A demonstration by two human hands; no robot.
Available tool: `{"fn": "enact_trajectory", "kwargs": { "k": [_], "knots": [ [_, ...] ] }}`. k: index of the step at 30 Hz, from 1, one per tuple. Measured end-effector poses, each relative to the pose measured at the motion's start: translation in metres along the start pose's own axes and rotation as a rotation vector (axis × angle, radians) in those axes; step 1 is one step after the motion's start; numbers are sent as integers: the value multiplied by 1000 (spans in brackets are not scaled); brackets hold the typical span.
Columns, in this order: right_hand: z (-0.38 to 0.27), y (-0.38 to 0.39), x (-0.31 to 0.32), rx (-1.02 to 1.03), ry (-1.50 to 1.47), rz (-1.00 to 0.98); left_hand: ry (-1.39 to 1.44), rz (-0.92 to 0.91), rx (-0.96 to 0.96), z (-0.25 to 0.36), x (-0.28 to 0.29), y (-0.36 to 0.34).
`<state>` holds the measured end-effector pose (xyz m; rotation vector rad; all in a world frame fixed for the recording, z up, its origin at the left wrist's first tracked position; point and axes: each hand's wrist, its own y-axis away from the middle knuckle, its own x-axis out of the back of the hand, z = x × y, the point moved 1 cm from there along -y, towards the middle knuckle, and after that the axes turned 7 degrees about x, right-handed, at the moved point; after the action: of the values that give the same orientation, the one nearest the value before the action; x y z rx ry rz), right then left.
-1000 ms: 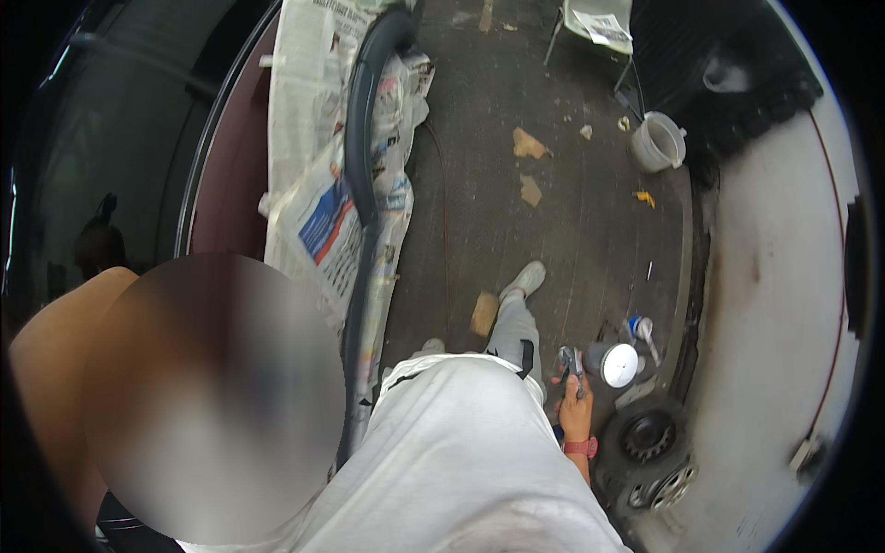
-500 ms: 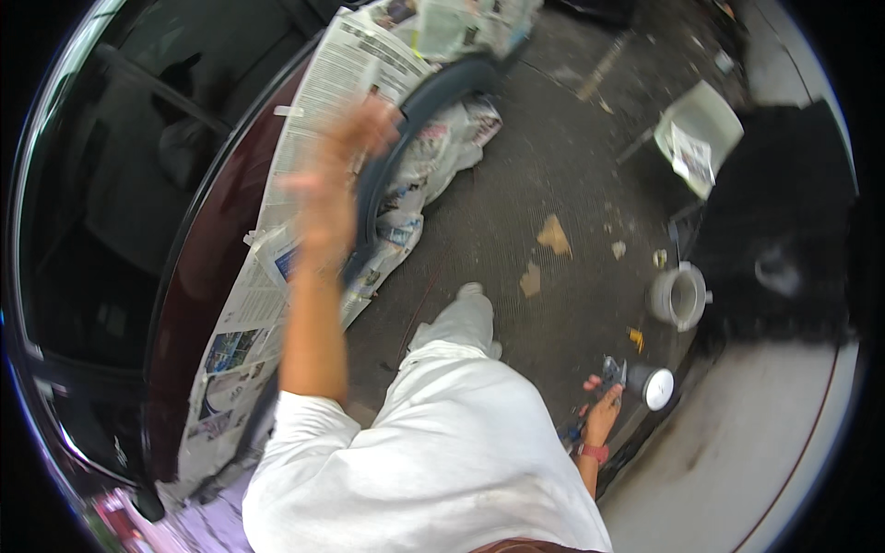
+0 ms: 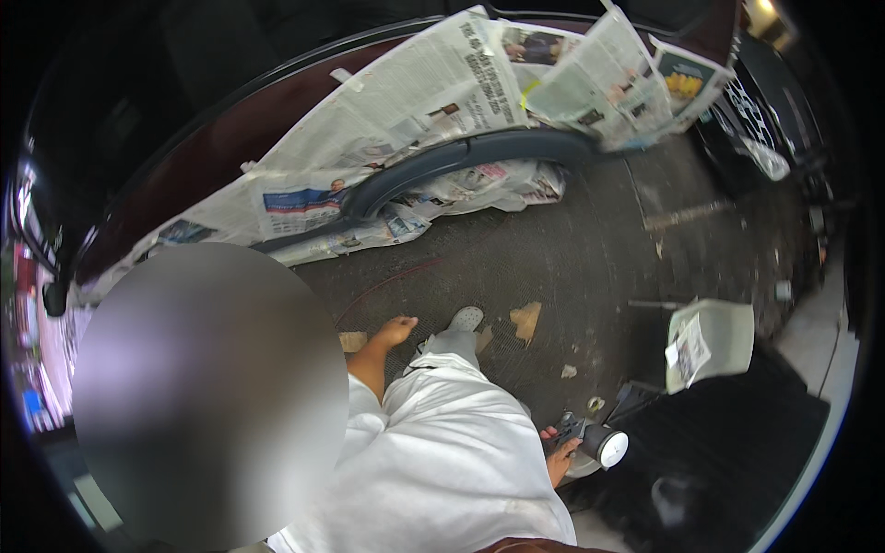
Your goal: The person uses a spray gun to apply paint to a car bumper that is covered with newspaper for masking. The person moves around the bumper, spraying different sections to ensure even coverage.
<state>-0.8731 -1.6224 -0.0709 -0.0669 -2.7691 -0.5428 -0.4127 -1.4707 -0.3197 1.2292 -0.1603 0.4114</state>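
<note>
My right hand (image 3: 560, 453) is closed around a spray gun (image 3: 572, 429) with a dark cup and a round white lid (image 3: 613, 450), held low at my right side. My left hand (image 3: 398, 330) hangs by my waist with its fingers curled and nothing showing in them. Ahead of me, a dark grey wheel-arch trim (image 3: 461, 152) curves along the side of a dark red car (image 3: 217, 158). Newspaper sheets (image 3: 406, 97) are taped around the trim, and more crumpled paper (image 3: 479, 189) fills the wheel opening below. Both hands are apart from the trim.
A pale chair (image 3: 737, 336) with paper on it stands at the right, beside a black sheet-like surface (image 3: 737, 442). Brown scraps (image 3: 525, 321) lie on the dark floor. Another vehicle's front (image 3: 761, 111) shows at far right. A large blurred round patch hides the left.
My left hand has dropped from in front of the papered car side to my waist, its fingers now curled. The view has turned left, and the spray gun stays in my right hand.
</note>
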Motion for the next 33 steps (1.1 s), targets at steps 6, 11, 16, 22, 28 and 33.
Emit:
{"fn": "enact_trajectory", "kwargs": {
  "k": [6,11,16,22,28,33],
  "knots": [
    [-14,-114,41,45,99,-260,309,224,-170,122,-31,78],
    [-49,-177,78,101,163,-463,515,409,-132,83,-102,116],
    [-38,-252,130,250,202,-629,376,416,95,-72,-256,144],
    [-15,-271,173,341,260,-662,337,42,599,-144,-401,231],
    [-3,-252,183,297,315,-857,310,226,345,-154,-437,230],
    [22,-256,180,285,238,-885,414,329,264,-104,-377,211]
  ]
}}
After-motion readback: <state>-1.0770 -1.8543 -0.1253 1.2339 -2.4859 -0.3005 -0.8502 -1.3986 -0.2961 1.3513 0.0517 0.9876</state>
